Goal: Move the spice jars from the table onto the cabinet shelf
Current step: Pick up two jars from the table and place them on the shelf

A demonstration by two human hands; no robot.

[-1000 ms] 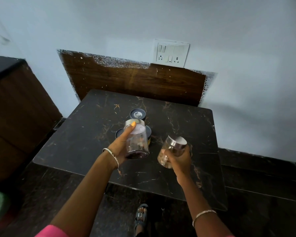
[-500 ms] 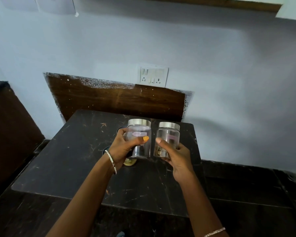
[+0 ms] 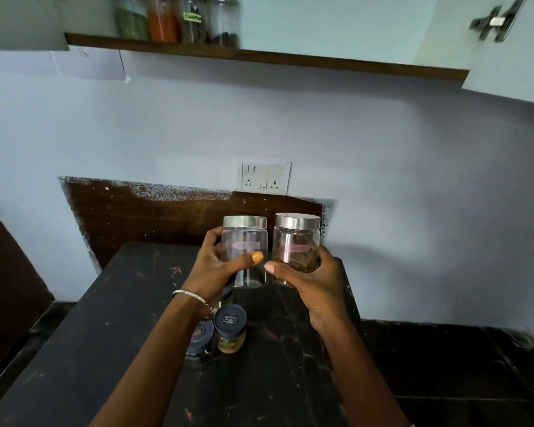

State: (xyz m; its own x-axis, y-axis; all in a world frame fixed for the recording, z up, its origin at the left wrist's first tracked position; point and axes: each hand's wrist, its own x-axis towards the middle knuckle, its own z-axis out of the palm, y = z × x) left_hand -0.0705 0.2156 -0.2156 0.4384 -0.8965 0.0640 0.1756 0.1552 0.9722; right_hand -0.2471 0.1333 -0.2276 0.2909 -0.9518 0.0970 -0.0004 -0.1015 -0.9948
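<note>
Left hand [image 3: 216, 266] and right hand [image 3: 315, 278] each grip an upright jar, left jar [image 3: 244, 241] beside right jar [image 3: 296, 241]; shelf [image 3: 259, 55] lies well above the fingers, free at right.

Two held jars [image 3: 270, 251] above table [image 3: 111, 349]

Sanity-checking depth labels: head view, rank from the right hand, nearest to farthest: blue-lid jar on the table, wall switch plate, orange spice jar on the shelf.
From the right hand:
1. Blue-lid jar: on the table, below and to its left, by the left wrist.
2. Wall switch plate: on the wall behind the table, above the hand.
3. Orange spice jar: up on the cabinet shelf, far upper left.
</note>
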